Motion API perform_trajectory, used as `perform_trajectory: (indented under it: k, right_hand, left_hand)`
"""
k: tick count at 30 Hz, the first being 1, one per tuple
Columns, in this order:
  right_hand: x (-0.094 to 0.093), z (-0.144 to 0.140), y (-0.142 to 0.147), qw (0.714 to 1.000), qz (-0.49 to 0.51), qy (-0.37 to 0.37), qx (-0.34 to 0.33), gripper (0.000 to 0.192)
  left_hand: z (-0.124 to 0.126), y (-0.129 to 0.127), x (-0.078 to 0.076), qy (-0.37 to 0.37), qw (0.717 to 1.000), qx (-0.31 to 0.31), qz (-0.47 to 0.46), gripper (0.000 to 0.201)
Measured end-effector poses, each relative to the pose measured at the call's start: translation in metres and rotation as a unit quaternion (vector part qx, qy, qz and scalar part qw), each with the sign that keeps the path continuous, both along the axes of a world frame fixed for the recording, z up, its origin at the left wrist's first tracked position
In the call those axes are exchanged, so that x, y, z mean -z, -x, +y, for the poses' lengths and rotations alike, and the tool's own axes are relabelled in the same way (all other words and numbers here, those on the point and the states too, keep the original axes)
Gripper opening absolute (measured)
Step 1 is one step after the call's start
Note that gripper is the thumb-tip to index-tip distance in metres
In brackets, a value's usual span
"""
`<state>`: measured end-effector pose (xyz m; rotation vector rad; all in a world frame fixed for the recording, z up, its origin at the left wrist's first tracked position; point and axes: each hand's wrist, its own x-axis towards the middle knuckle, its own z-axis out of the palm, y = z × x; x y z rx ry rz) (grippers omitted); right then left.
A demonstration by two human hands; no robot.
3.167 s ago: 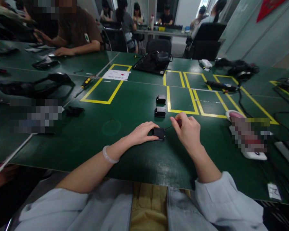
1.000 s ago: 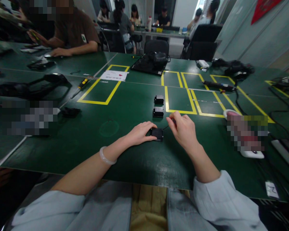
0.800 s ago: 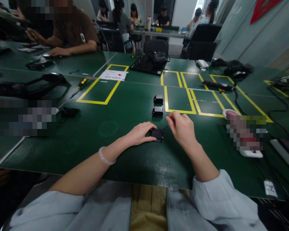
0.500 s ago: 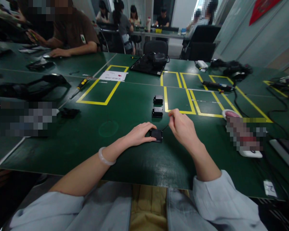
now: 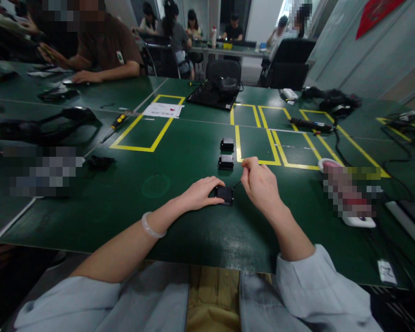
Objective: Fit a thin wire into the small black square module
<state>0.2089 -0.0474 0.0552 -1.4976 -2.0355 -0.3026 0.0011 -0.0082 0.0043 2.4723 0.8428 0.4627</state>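
Observation:
On the green tabletop in front of me lies a small black box-shaped part, like a servo. My left hand grips its left side between thumb and fingers. Closed in a pinch, my right hand is just right of the part. A thin dark strand runs from the part's upper right corner to those fingers; whether it is a cable or a slim tool I cannot tell. Two similar black parts, a nearer one and a farther one, stand in line beyond my hands.
Yellow tape rectangles mark the table. A yellow-and-black screwdriver lies to the left, a pink-and-white device to the right. Farther back are a black tray and a black cylindrical tool. A person in brown sits across the table.
My right hand has shifted very slightly to the left. My left hand and the black part show no clear movement.

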Motion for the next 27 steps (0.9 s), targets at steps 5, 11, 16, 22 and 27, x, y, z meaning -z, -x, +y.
perform_trajectory:
  k: [5,11,16,22,27]
  right_hand:
    - [0.0014,-0.0011,-0.0023,1.000,0.008,-0.003,-0.009,0.021]
    - [0.0032,-0.0004,-0.0033,1.000,-0.001,-0.010,0.009,0.023]
    - [0.0045,0.0017,-0.0049,1.000,0.007,-0.005,0.013,0.020]
    - [0.0044,0.0006,-0.0057,0.999,0.046,0.009,-0.014,0.024]
    - [0.0041,0.0014,-0.0056,0.999,0.036,-0.004,-0.012,0.027]
  left_hand:
    - [0.0001,0.0002,0.0004,-0.005,1.000,0.006,0.003,0.039]
    - [0.0003,0.0006,0.0010,-0.003,1.000,0.007,0.004,0.039]
    - [0.0012,0.0006,0.0040,-0.005,1.000,0.007,0.007,0.039]
    - [0.0013,0.0007,0.0039,-0.006,1.000,0.007,0.004,0.040]
    - [-0.0006,-0.0005,0.0029,-0.010,1.000,-0.008,0.011,0.040]
